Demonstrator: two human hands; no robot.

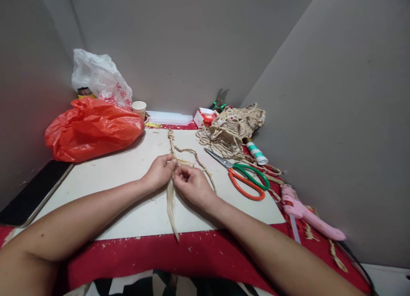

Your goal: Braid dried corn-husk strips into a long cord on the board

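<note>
A braided straw cord (pixel 171 139) lies on the white board (pixel 128 206), its knotted far end pointing away from me. Pale loose fibres (pixel 171 202) trail from its near end toward the board's front edge. My left hand (pixel 161 171) pinches the cord from the left, thumb against forefinger. Close beside it, my right hand (pixel 191 183) is closed with its fingertips together at the same spot, where the fibres come out. The exact point of grip is partly hidden by the fingers. A thinner twisted cord (pixel 198 159) curves off to the right, passing behind my right hand.
Scissors (pixel 238 172) with green and orange handles lie right, before a heap of straw cord (pixel 240 125). A pink glue gun (pixel 307 215) rests at the far right. At left are a red plastic bag (pixel 96 129) and a phone (pixel 35 193). A paper cup (pixel 139 107) stands behind.
</note>
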